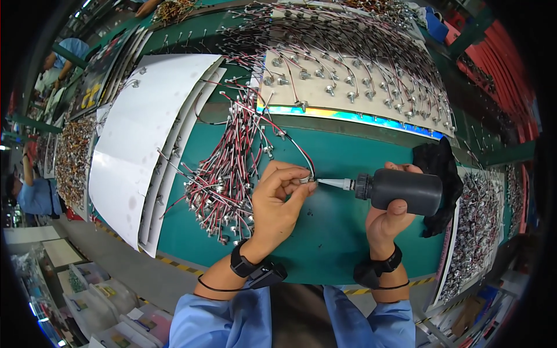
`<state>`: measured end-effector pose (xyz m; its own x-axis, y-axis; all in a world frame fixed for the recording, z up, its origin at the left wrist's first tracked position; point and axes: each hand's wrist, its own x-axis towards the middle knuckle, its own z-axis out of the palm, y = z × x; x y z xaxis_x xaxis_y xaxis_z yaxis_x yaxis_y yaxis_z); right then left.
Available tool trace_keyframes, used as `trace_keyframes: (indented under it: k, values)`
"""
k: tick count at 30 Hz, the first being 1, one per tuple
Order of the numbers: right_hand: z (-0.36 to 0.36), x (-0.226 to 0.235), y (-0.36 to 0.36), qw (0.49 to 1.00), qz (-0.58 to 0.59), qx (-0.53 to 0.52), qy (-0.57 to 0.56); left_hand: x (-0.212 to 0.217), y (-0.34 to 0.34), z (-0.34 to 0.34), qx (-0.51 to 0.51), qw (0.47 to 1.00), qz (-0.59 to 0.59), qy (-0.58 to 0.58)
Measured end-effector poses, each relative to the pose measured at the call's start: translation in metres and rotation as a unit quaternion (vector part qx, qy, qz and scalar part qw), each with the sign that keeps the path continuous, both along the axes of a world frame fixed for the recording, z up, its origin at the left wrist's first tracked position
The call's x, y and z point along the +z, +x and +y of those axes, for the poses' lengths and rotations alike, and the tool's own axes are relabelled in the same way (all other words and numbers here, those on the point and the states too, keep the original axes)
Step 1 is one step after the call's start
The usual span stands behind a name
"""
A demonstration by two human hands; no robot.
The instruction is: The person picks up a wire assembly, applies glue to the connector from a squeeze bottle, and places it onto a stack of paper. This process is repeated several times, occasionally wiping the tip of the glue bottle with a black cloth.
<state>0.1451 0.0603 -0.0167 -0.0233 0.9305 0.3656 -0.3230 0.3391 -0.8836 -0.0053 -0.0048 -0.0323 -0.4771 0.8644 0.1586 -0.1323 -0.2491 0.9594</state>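
At the centre of the frame it's the left hand (277, 200) with a wired part (307, 179), and just to its right the bottle (406, 191) in the right hand (383, 226), nozzle pointing left, all above the table (342, 243). Over on the left, a heap of wired parts (229, 168) sits between that hand and the stacked sheets (139, 133)! Upper centre to upper right, a board (318, 102) carries rows more, while a cloth (451, 180) lies behind the bottle's right end.
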Motion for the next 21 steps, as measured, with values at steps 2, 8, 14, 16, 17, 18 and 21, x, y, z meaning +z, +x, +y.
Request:
trace_keyframes:
  k: [2, 8, 14, 16, 17, 18, 21]
  values:
    - [-0.001, -0.001, -0.001, 1.0, 0.001, -0.001, 0.0, 0.0, 0.0, 0.0, -0.002, 1.0, 0.0, 0.0]
    - [-0.001, -0.002, -0.001, 1.0, -0.004, 0.002, 0.003, -0.001, 0.001, -0.001, -0.009, 1.0, 0.01, -0.003]
    - [-0.002, -0.004, 0.0, 1.0, -0.01, 0.01, -0.006, -0.002, 0.003, -0.001, -0.008, 1.0, -0.017, -0.003]
    - [-0.001, -0.004, 0.0, 1.0, -0.002, 0.021, -0.015, -0.003, 0.002, 0.0, -0.008, 1.0, -0.026, -0.011]
    - [-0.001, -0.005, 0.001, 1.0, -0.001, 0.022, -0.015, -0.003, 0.002, 0.0, -0.008, 1.0, -0.025, -0.011]
    - [0.001, -0.007, 0.002, 0.999, 0.01, 0.031, -0.018, -0.004, 0.002, 0.0, -0.008, 1.0, -0.03, -0.005]
    - [0.01, -0.012, 0.006, 0.998, 0.036, 0.053, -0.023, -0.005, 0.002, 0.003, -0.004, 0.999, -0.037, 0.01]
